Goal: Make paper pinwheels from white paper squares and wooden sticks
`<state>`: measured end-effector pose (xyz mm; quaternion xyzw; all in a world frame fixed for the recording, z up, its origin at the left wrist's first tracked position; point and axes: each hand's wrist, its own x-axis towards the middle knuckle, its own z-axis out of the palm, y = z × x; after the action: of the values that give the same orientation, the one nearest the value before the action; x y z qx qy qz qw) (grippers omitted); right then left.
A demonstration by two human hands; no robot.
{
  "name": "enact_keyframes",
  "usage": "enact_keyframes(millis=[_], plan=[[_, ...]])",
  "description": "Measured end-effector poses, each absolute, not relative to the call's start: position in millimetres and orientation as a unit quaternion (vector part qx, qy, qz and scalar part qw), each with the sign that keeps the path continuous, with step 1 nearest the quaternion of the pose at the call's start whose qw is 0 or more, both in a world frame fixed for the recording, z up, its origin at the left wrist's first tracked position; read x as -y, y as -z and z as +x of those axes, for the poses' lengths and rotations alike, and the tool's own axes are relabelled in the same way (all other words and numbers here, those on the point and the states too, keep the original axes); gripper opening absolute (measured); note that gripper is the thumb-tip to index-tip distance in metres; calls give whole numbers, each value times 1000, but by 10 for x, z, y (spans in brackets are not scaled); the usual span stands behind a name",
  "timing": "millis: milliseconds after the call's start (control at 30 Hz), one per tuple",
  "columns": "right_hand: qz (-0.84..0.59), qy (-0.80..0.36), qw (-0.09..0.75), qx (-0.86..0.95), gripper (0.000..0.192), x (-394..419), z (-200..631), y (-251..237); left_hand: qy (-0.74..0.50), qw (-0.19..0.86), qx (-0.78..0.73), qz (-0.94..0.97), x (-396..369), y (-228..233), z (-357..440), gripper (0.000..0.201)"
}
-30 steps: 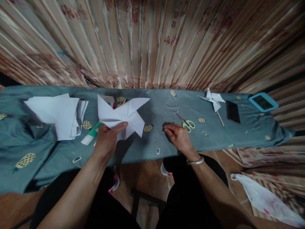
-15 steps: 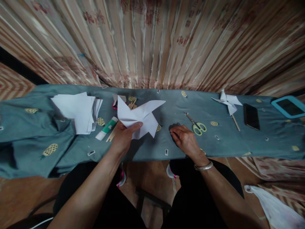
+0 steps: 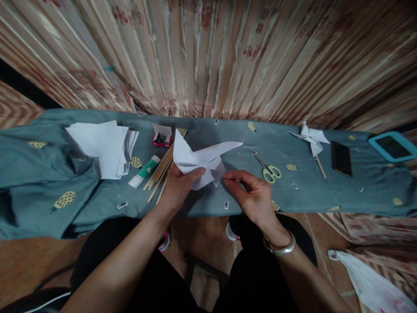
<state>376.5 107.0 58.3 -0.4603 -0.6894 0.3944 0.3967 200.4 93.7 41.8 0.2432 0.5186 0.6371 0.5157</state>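
A folded white paper pinwheel (image 3: pixel 203 158) is gripped by the left hand (image 3: pixel 180 187) above the near edge of the cloth-covered table (image 3: pixel 325 191), thumb closed over its lower fold. Its right corner is pinched by the fingertips of the right hand (image 3: pixel 256 195). To the left lie wooden sticks (image 3: pixel 160 170) and a glue stick (image 3: pixel 143 171); scissors (image 3: pixel 267 168) lie just right.
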Motion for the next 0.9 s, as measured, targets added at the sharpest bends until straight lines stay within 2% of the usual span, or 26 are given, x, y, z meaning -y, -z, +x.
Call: enact_keyframes(millis=[333,633,900], plan=[[-416,-321,422,739,9,-988,3484,-678,-649,497,-501,286,-911,-468,2045,16],[-433,-375,446,688,14,-1019,3432,-676,-651,489,-508,282,-893,-516,2043,13],[-447,-370,432,690,15,-1028,3416,-653,-654,487,-503,286,-883,-484,2050,13]])
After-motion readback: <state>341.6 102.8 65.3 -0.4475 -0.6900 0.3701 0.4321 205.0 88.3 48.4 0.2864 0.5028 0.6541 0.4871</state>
